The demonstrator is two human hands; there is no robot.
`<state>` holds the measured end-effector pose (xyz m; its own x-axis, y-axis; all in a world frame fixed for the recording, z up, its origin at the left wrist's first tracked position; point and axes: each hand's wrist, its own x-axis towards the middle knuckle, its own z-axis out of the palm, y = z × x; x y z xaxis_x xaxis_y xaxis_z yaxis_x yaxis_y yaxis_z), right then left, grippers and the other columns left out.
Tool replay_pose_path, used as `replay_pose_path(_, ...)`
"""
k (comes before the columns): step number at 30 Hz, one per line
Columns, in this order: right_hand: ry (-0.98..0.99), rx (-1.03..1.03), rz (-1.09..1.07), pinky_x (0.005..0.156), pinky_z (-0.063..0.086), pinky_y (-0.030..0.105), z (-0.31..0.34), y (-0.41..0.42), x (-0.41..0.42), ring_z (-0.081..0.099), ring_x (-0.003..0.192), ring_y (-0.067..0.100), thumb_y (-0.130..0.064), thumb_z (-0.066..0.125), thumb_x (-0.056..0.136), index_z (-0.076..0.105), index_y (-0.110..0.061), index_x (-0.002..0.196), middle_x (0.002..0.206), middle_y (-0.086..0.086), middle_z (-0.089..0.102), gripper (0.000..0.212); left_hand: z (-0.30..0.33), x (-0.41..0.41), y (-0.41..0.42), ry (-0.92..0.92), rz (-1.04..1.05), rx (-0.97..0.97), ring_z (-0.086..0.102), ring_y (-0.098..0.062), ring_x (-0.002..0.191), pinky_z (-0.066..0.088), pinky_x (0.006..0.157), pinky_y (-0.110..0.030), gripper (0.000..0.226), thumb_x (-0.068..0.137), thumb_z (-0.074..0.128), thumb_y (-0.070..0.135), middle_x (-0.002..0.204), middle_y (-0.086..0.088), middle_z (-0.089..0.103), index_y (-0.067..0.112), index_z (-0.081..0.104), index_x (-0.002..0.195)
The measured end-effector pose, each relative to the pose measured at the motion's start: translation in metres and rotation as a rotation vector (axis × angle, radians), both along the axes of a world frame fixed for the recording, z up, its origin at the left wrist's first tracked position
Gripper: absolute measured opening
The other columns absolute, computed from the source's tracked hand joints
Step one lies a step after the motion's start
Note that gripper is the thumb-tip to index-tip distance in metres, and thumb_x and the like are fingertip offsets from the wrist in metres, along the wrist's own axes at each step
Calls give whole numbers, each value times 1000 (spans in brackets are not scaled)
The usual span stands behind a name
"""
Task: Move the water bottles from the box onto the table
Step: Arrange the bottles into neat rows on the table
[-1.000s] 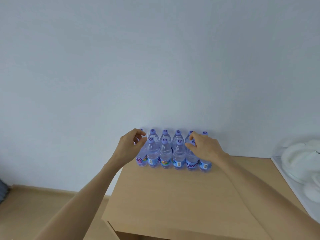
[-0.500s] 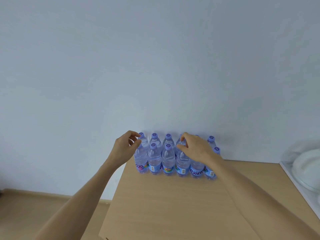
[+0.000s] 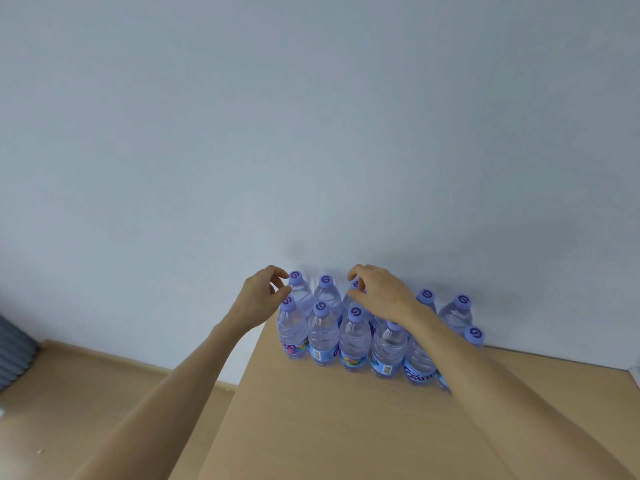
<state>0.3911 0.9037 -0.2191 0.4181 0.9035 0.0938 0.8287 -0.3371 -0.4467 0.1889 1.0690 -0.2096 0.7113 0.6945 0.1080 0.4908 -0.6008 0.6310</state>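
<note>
Several clear water bottles (image 3: pixel 354 337) with purple caps stand in two rows on the wooden table (image 3: pixel 346 427), tight against the wall. My left hand (image 3: pixel 261 301) is at the left end of the rows. Its curled fingertips touch the caps of the two leftmost bottles (image 3: pixel 294 323) from the side, without closing round them. My right hand (image 3: pixel 382 294) reaches over the rows. Its thumb and index finger pinch the cap of a back-row bottle (image 3: pixel 355 285), which the hand largely hides. No box is in view.
The table's left edge (image 3: pixel 242 386) drops to a wooden floor (image 3: pixel 86 393). A grey object (image 3: pixel 14 351) shows at the far left, and a sliver of something white (image 3: pixel 636 373) at the right edge. The pale wall (image 3: pixel 311 133) stands right behind the bottles.
My right hand has moved left along the back row, from the right-hand bottles to a cap near the middle. My left hand stays at the left end. The view has shifted left.
</note>
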Motion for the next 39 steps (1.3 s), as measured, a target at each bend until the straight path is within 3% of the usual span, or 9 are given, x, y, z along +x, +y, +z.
replay_pose_path(6, 21, -29, 8, 79, 43, 29, -8, 36, 0, 47, 91, 11, -30, 57, 95, 52, -20, 128, 113, -1, 56, 35, -15, 24, 39, 82, -129, 42, 56, -14, 83, 42, 68, -16, 29, 91, 62, 25, 108, 0, 58, 16, 56, 118)
replay_pose_path(10, 17, -110, 26, 95, 43, 36, -12, 59, -5, 45, 120, 18, -29, 57, 95, 47, -23, 138, 129, -1, 53, 44, -29, 40, 60, 160, -258, 45, 53, -15, 90, 42, 76, -18, 42, 91, 62, 22, 124, -4, 52, 16, 51, 130)
replay_pose_path(14, -39, -162, 38, 100, 39, 34, -16, 76, -6, 39, 130, 20, -26, 55, 97, 44, -25, 143, 141, -2, 49, 47, -40, 52, 77, 193, -321, 57, 54, -22, 104, 41, 86, -21, 41, 92, 60, 18, 128, -6, 52, 15, 53, 133)
replay_pose_path(24, -54, -123, 36, 95, 42, 32, -32, 87, -3, 49, 116, 20, -24, 61, 93, 58, -12, 129, 125, 4, 55, 38, -64, 63, 92, 158, -291, 70, 50, -11, 84, 36, 72, -16, 27, 84, 70, 26, 103, -2, 63, 16, 65, 109)
replay_pose_path(33, -39, -72, -1, 91, 44, 32, -38, 88, -3, 51, 111, 20, -28, 64, 91, 60, -11, 123, 118, 3, 57, 36, -69, 62, 91, 103, -210, 23, 51, -5, 79, 34, 60, -7, 33, 78, 77, 37, 92, 10, 56, 18, 64, 103)
replay_pose_path(36, -30, -100, 25, 95, 43, 34, -35, 83, 1, 50, 117, 21, -31, 65, 91, 56, -13, 130, 125, 3, 57, 44, -69, 62, 91, 115, -216, 32, 51, -7, 80, 35, 63, -9, 35, 79, 76, 36, 98, 6, 59, 17, 63, 105)
replay_pose_path(39, 56, -108, 32, 96, 41, 28, -27, 68, 11, 49, 114, 13, -34, 69, 87, 47, -20, 140, 130, -3, 55, 58, -65, 62, 89, 106, -297, 64, 50, -11, 92, 39, 77, -18, 48, 78, 76, 37, 111, 5, 58, 19, 57, 119)
